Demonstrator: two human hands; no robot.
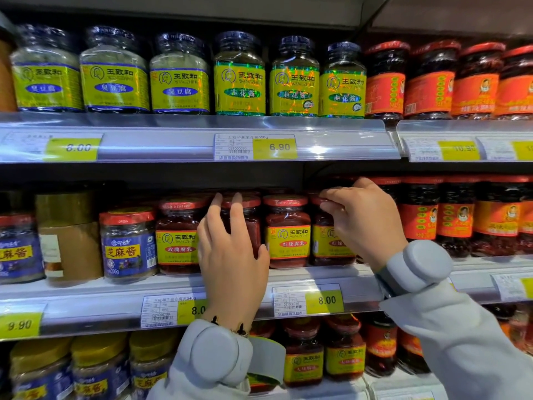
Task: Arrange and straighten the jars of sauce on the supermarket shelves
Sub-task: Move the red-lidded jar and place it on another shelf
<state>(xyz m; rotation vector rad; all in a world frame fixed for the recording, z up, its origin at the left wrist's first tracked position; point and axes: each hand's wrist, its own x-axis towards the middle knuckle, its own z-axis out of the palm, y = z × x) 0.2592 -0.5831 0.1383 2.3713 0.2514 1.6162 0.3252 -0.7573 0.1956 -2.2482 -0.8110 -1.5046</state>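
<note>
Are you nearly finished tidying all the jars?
Partly. The top shelf jars already stand in a neat row, labels forward. On the middle shelf, the left hand holds one red-lidded jar and the right hand grips another jar. The cardboard box among the jars may still need sorting.

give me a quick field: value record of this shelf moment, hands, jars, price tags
setting: supermarket shelves, three levels in view
left hand: wrapped round a red-lidded jar on the middle shelf
right hand: fingers on the lid area of the red-lidded jar with yellow label, same shelf
jar between the hands: upright, untouched
top shelf: yellow-label jars left, red-label jars right
price tags: 6.90 on the top shelf edge, 8.00 on the middle
wrists: grey bands on both
</note>
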